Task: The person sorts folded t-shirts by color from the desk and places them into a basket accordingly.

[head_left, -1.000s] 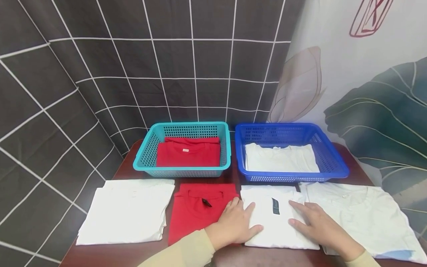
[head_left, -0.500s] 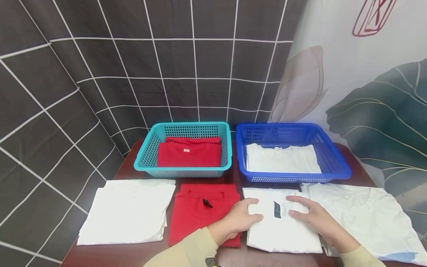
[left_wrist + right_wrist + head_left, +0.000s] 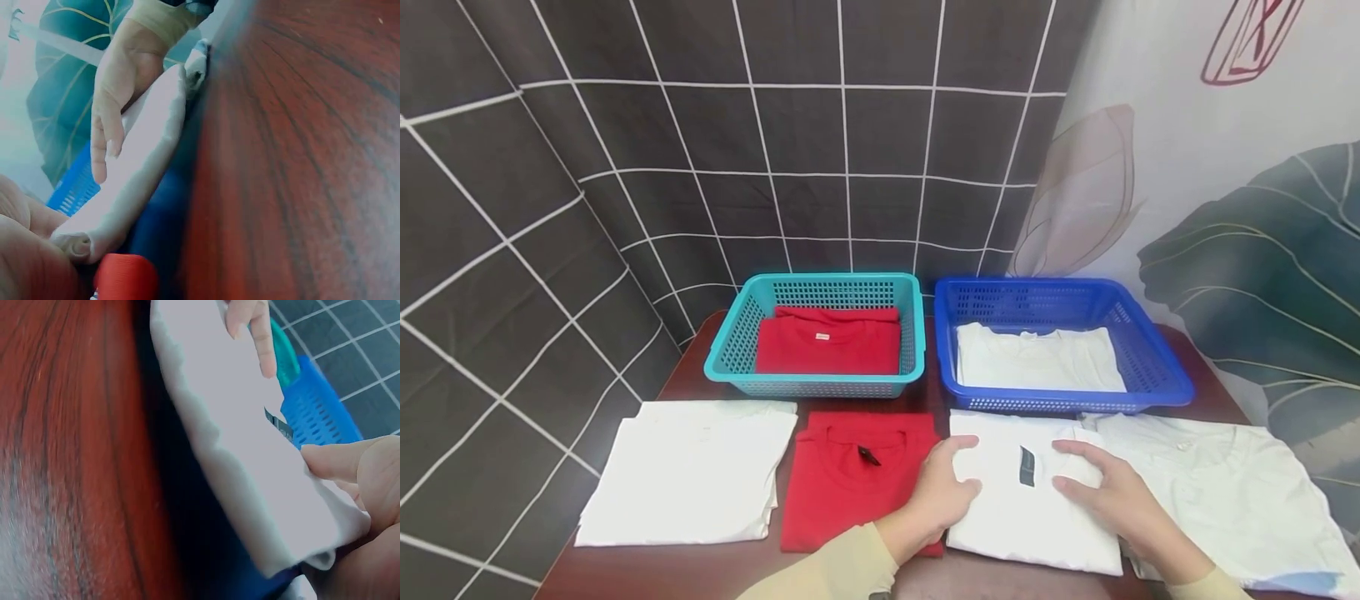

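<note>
A neatly folded white cloth shirt with a small dark label [image 3: 1022, 525] sits between the two hands, at the near side of the shiny red-brown wooden bench [image 3: 647, 575]. The left hand [image 3: 942, 492] grips one side and the right hand [image 3: 1116, 492] grips the other. On each hand the thumb and a finger lie on top. The other fingers look tucked under, but they are mostly hidden. From the wrist views, the near edge seems to be a bit up off the bench, though I cannot be sure.

To hold it well, pinch all the layers, not just the top one. Keep both hands at the same height, so the folds do not slide out. A gentle pull apart should stop the middle from sagging.

Watch the folded red shirt [image 3: 850, 500] just beside the left hand, and the wide white shirt [image 3: 1240, 500] by the right hand. Lifting straight up should keep both from getting dragged.
</note>
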Motion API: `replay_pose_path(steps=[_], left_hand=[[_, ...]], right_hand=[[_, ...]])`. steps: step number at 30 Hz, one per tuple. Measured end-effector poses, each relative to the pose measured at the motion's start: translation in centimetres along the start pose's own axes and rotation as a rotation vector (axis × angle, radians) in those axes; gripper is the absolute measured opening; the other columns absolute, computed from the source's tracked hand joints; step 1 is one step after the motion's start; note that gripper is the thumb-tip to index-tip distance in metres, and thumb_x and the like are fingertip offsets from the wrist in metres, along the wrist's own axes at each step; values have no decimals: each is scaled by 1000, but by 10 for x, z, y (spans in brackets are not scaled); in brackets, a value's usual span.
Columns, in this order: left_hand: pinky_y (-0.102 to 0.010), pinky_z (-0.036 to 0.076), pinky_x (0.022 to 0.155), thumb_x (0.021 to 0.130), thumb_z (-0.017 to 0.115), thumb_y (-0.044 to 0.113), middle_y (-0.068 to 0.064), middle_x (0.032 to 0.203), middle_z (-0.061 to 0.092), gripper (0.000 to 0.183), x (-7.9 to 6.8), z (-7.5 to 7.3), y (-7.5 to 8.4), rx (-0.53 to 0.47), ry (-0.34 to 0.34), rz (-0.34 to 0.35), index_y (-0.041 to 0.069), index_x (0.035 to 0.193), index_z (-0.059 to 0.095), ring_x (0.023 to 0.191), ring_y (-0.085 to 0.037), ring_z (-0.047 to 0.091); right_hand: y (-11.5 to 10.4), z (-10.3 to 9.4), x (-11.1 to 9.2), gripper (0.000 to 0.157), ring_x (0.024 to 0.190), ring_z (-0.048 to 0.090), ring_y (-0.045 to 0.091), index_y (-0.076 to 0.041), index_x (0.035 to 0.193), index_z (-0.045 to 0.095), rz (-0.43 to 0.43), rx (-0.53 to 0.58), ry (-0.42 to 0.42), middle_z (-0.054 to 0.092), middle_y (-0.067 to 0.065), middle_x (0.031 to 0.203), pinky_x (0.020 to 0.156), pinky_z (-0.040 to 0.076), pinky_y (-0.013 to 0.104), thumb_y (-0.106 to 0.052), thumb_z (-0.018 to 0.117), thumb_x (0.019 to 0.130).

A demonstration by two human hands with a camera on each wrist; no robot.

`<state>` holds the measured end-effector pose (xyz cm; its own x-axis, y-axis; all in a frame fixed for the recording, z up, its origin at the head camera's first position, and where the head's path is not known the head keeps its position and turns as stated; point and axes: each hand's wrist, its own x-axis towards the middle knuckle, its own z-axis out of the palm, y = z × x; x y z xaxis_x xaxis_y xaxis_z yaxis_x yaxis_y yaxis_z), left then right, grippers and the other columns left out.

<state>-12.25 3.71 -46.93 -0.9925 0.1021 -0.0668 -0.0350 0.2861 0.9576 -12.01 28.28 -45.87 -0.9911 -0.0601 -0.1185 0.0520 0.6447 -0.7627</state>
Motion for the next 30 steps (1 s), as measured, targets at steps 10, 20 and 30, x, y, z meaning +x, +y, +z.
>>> replay_pose_path(steps=[10,20,30], left_hand=[[-46,38,102,81,70,2,10,126,52,52,-16,-25,34,-90,-54,27,28,125,60,125,-19,43],[-23,49,87,82,70,3,14,131,48,59,0,-42,65,-151,-102,144,31,131,57,127,-12,39],[-29,54,82,85,72,9,14,133,47,56,58,-53,95,-279,-200,112,32,133,56,128,-13,38]], right_hand=[[-34,-23,-24,69,136,24,47,-12,139,49,4,80,25,36,25,147,99,24,67,-41,74,82],[-63,-47,-22,62,71,63,12,-14,140,48,-75,62,158,48,21,131,56,52,29,-34,72,87],[-72,-78,23,62,74,69,21,-22,145,42,-112,265,58,44,8,126,60,57,35,-28,69,90]])
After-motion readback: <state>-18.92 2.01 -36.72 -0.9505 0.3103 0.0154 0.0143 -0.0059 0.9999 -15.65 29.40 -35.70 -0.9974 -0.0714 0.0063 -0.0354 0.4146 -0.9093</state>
